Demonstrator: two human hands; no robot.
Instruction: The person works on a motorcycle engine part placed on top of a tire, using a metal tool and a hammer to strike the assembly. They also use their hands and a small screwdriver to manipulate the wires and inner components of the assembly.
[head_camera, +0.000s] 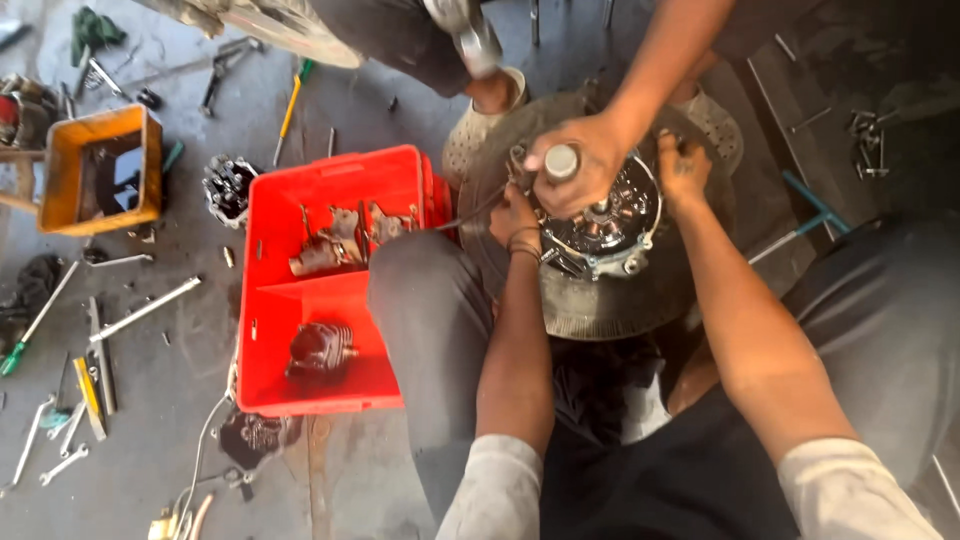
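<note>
Red crate (330, 290) blocks left; co-worker's hand (575, 165) covers engine (600, 225).

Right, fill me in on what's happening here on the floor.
A person sits on the workshop floor with an engine part resting on a tyre between their legs. Their left hand and right hand steady it on either side. A second person's hand comes in from above, its grip closed on a tool handle over the part. A red crate of metal pieces sits to the left, with spanners scattered on the floor.
</note>
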